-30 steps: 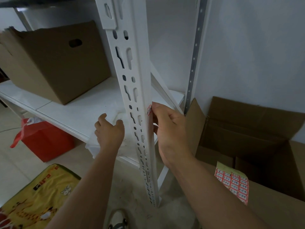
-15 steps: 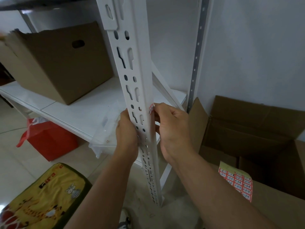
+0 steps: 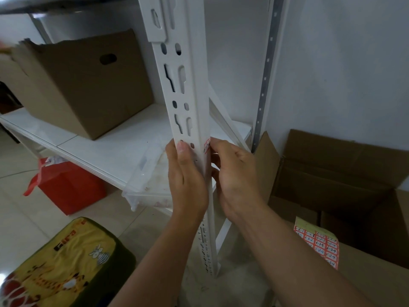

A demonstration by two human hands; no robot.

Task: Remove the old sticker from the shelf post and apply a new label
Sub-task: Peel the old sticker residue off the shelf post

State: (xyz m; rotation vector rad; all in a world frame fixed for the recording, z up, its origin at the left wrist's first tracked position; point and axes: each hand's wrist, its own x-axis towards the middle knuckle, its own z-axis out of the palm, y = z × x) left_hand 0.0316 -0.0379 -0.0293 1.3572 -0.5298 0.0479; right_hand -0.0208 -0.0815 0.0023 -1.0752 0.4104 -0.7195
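A white slotted shelf post runs down the middle of the view. A small red-and-white sticker sits on its right edge at mid height. My left hand grips the post just below the sticker, thumb on the slotted front face. My right hand is at the post's right side, its thumb tip touching the sticker, the other fingers curled behind the post. A sheet of red numbered labels lies on a cardboard box flap at the lower right.
A closed cardboard box stands on the white shelf. An open cardboard box is at the right by the wall. A red bag and a yellow patterned cushion lie on the floor. A clear plastic bag hangs over the shelf edge.
My left hand rose from under the shelf edge and took hold of the post. My right hand stayed at the sticker.
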